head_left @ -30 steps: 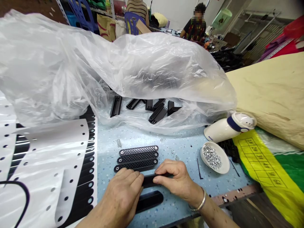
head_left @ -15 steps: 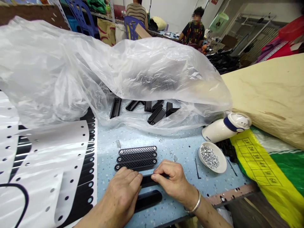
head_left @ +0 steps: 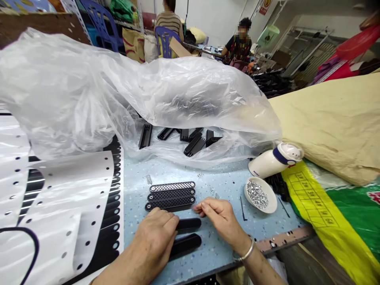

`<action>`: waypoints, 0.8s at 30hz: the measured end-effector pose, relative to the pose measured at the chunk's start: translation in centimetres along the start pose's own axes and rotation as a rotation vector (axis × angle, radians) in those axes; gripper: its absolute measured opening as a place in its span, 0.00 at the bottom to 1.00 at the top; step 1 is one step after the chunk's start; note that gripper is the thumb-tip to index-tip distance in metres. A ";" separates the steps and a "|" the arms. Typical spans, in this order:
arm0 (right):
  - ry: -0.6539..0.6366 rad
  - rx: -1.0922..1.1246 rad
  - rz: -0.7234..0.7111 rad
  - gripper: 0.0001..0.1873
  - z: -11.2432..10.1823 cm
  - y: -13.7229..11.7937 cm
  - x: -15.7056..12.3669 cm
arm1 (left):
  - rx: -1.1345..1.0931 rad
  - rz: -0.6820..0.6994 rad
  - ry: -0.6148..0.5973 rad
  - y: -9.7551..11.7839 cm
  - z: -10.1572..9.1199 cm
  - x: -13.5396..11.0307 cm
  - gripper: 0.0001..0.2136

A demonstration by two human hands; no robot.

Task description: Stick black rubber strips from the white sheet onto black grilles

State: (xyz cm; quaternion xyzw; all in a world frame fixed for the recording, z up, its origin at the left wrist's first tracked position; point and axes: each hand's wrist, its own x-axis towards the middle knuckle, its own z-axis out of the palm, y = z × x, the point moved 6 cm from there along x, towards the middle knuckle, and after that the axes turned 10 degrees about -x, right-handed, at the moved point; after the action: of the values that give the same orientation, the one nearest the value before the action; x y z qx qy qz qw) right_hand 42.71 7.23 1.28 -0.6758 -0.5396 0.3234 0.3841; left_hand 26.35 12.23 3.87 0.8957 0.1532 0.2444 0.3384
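Observation:
My left hand (head_left: 156, 237) lies over the near end of a smooth black plastic strip (head_left: 189, 224), its fingers bent down onto it and hiding that end. A second smooth black strip (head_left: 187, 244) lies just nearer to me, partly under the same hand. My right hand (head_left: 221, 217) is held apart from the strips, off their right ends. Its thumb and fingers are pinched together, and whatever is between them is too small to tell. Beyond my hands, three black strips with a mesh pattern (head_left: 172, 194) lie side by side, with a small metal ring at the ends.
A white bowl of small silvery metal pieces (head_left: 271, 206) stands at right, beside a tipped white bottle (head_left: 267, 163). Clear plastic sheeting (head_left: 184, 91) covers the back, with loose black parts (head_left: 194, 144) under its edge. Perforated white sheets (head_left: 68, 198) lie left. Two people sit farther off.
My right hand has drawn off the strip's right end, leaving it bare, and moved slightly right. My left hand stays on the strip. The view has shifted slightly.

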 end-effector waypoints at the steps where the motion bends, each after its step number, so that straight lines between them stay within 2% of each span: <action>1: -0.009 -0.007 -0.008 0.15 0.0 -0.2 -0.1 | -0.005 -0.011 -0.011 -0.1 0.0 -0.1 0.11; 5: 0.023 -0.149 -0.141 0.07 0.7 -2.0 -0.2 | -0.048 -0.055 -0.053 -0.3 -0.1 -0.4 0.11; 9: 0.037 -0.257 -0.234 0.05 2.0 -3.2 -0.1 | -0.064 -0.117 -0.041 -0.6 -0.7 -1.2 0.17; 15: -0.002 -0.293 -0.280 0.07 3.1 -3.8 -0.2 | -0.099 -0.182 -0.028 -1.4 -0.8 -2.3 0.13; 24: -0.001 -0.289 -0.260 0.13 4.1 -3.5 0.0 | -0.091 -0.134 0.011 -1.6 -0.2 -2.2 0.10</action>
State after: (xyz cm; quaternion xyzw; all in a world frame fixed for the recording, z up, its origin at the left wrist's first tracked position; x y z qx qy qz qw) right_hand 37.53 8.39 2.32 -0.6485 -0.6632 0.1905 0.3214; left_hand 24.24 12.57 2.22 0.8657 0.2036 0.2329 0.3935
